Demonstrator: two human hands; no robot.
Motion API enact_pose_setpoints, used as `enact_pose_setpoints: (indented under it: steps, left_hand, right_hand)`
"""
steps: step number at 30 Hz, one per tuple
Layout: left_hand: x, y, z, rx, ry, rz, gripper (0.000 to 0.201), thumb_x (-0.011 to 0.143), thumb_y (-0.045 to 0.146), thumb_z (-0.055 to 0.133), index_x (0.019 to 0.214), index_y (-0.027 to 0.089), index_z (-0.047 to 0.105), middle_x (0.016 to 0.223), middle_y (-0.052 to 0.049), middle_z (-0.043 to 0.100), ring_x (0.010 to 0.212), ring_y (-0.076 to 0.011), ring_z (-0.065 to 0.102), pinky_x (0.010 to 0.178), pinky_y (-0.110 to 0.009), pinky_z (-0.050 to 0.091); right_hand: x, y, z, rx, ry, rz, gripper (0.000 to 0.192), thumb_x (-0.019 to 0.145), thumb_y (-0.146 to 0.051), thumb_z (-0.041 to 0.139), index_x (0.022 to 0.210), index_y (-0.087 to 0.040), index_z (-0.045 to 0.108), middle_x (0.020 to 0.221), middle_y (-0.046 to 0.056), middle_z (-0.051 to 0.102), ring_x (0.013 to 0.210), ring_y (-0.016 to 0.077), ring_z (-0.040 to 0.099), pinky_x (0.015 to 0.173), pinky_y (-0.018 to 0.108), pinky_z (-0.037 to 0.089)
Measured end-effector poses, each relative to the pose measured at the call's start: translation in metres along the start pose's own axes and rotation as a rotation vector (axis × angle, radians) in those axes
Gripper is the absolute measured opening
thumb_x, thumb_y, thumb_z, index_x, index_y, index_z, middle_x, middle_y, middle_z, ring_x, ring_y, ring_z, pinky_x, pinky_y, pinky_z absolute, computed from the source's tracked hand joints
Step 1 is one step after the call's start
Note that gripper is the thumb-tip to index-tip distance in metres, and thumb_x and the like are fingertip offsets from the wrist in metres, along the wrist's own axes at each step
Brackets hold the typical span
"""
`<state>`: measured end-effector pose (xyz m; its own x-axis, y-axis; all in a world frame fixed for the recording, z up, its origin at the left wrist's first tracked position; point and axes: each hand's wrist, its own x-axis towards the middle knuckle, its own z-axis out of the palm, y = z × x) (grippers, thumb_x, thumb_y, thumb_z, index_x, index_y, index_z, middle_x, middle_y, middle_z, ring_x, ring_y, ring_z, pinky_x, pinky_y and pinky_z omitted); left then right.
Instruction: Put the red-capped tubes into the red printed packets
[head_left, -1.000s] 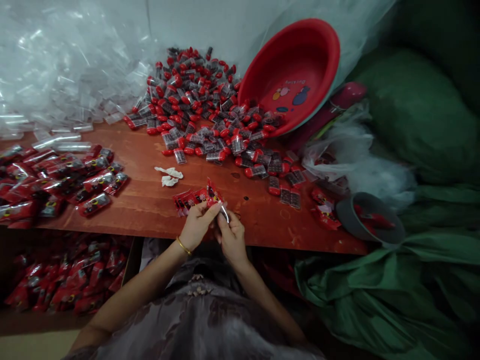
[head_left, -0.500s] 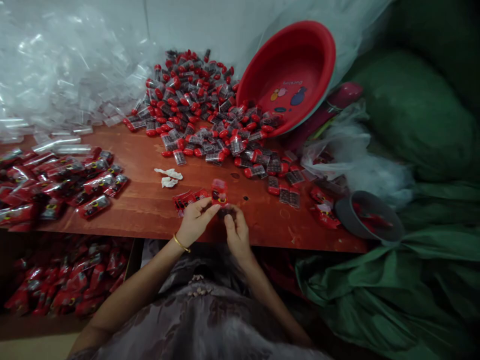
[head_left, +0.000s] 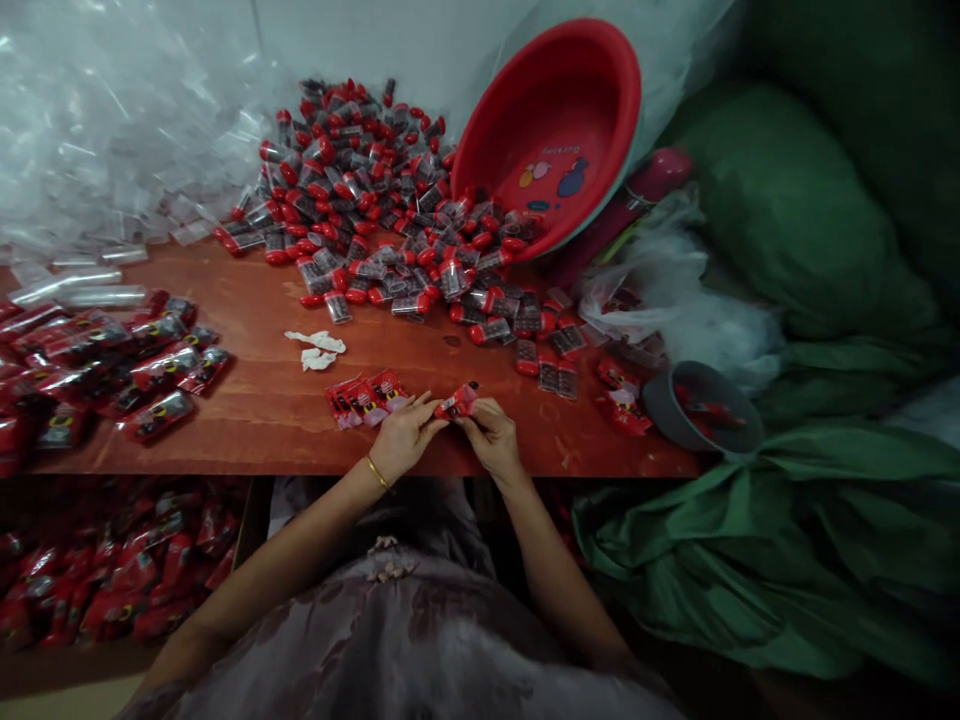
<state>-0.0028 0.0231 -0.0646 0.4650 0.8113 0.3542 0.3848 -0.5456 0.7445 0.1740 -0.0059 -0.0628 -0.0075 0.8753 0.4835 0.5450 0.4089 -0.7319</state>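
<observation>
Between my two hands, just above the front of the table, is a small red printed wrapper (head_left: 456, 403) with a dark spot at its upper end. My left hand (head_left: 405, 432), a gold bangle at its wrist, pinches the left end. The fingers of my right hand (head_left: 491, 437) close on the right end; whether a container is inside is hidden. Several flat red printed wrappers (head_left: 366, 398) lie fanned out beside my left hand. Farther back spreads a big heap of small clear containers (head_left: 360, 200) with red caps and dark contents.
A red basin (head_left: 510, 140) leans tilted behind the heap. Wrapped red packs (head_left: 161, 410) pile up at left, near clear plastic sleeves (head_left: 97, 295). White crumpled paper (head_left: 319, 350) lies mid-table. A grey bowl (head_left: 664, 415) and green cloth (head_left: 690, 560) are at right; a box of red packs (head_left: 135, 570) sits below.
The red wrapper has gone from upright to tilted, and my right hand has moved up to its right end. The view has shifted slightly, moving the scene left.
</observation>
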Motion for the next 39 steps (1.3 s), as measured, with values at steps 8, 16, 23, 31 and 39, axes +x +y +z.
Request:
enact_pose_setpoints:
  steps: [8, 16, 23, 31, 39]
  left_hand:
    - [-0.002, 0.002, 0.001, 0.081, -0.047, -0.040, 0.026, 0.087, 0.020, 0.053, 0.112, 0.018, 0.061, 0.114, -0.009, 0.068, 0.114, -0.0217, 0.059, 0.104, -0.043, 0.041]
    - [-0.002, 0.003, 0.003, 0.087, -0.096, -0.079, 0.024, 0.084, 0.015, 0.053, 0.106, 0.017, 0.062, 0.112, -0.009, 0.069, 0.118, -0.0244, 0.055, 0.105, -0.048, 0.038]
    - [-0.008, 0.013, -0.007, -0.166, 0.024, -0.049, 0.047, 0.083, 0.013, 0.047, 0.130, 0.014, 0.049, 0.125, -0.011, 0.061, 0.113, -0.0203, 0.059, 0.101, -0.038, 0.045]
    - [-0.001, 0.013, -0.016, -0.130, -0.002, -0.093, 0.033, 0.087, 0.031, 0.052, 0.116, 0.020, 0.062, 0.108, -0.006, 0.070, 0.098, -0.0193, 0.066, 0.092, -0.033, 0.050]
    - [-0.004, 0.009, -0.011, -0.051, -0.037, -0.133, 0.029, 0.089, 0.029, 0.049, 0.110, 0.016, 0.065, 0.089, -0.006, 0.072, 0.076, -0.0173, 0.066, 0.071, -0.027, 0.053]
  right_hand:
    - [0.018, -0.014, -0.004, 0.047, -0.138, -0.023, 0.022, 0.080, -0.043, 0.064, 0.090, -0.023, 0.067, 0.091, 0.005, 0.067, 0.088, 0.0205, 0.060, 0.082, 0.037, 0.047]
    - [0.022, -0.011, -0.003, -0.002, -0.195, -0.083, 0.020, 0.080, -0.042, 0.065, 0.084, -0.023, 0.066, 0.082, 0.004, 0.067, 0.082, 0.0195, 0.060, 0.080, 0.037, 0.044]
    - [0.010, 0.004, 0.001, -0.078, -0.219, -0.083, 0.027, 0.080, -0.050, 0.061, 0.085, -0.025, 0.067, 0.083, 0.003, 0.067, 0.083, 0.0198, 0.059, 0.084, 0.039, 0.043]
    - [0.008, 0.003, 0.010, -0.102, -0.194, -0.055, 0.030, 0.084, -0.051, 0.055, 0.077, -0.024, 0.067, 0.070, 0.002, 0.061, 0.075, 0.0191, 0.054, 0.075, 0.036, 0.041]
    - [0.009, 0.002, 0.012, -0.120, -0.209, -0.058, 0.026, 0.084, -0.049, 0.057, 0.088, -0.025, 0.069, 0.081, 0.003, 0.067, 0.081, 0.0190, 0.057, 0.079, 0.036, 0.041]
